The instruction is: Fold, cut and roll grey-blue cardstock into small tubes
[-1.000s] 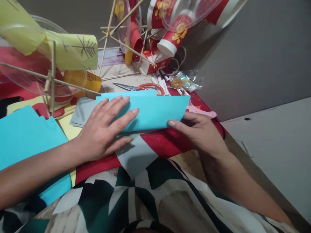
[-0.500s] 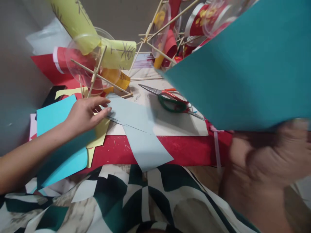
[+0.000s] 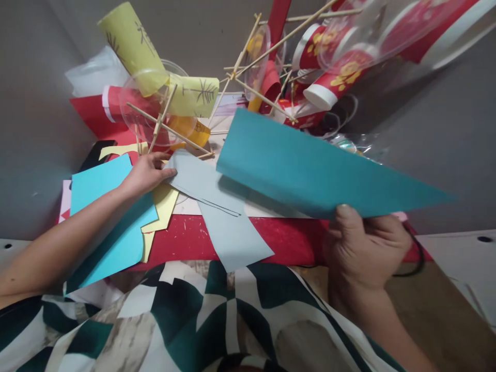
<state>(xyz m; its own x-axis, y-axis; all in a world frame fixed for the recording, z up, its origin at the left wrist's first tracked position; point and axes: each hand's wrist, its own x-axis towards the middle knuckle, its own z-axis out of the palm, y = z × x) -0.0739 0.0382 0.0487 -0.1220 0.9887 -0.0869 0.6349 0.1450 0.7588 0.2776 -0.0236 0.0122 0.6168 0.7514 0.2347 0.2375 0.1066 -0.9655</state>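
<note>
My right hand (image 3: 368, 248) pinches the lower edge of a teal sheet of paper (image 3: 310, 165), thumb in front. The sheet is held above the table, its left side curving over. At the left, my left hand (image 3: 151, 168) closes on the left end of a pale blue paper piece (image 3: 201, 178), which has pencil-like dark lines along its edge. A second pale strip (image 3: 236, 237) lies partly beneath it and overhangs the table's front edge. Under my left forearm lies a bright turquoise sheet (image 3: 104, 222) with a notched edge, over yellow paper scraps (image 3: 165, 209).
Behind stands a stick frame (image 3: 233, 76) with clear plastic discs. Yellow paper rolls (image 3: 132, 51) and red-and-white paper cups (image 3: 341, 75) are fixed around it. A white board (image 3: 186, 207) lies on the red table surface (image 3: 294, 237). A dark phone-like object (image 3: 96, 155) sits at left.
My right hand has brought the teal sheet left and lower, over the board, hiding the scissors seen before. My left hand has closed its fingers on the pale blue paper's end.
</note>
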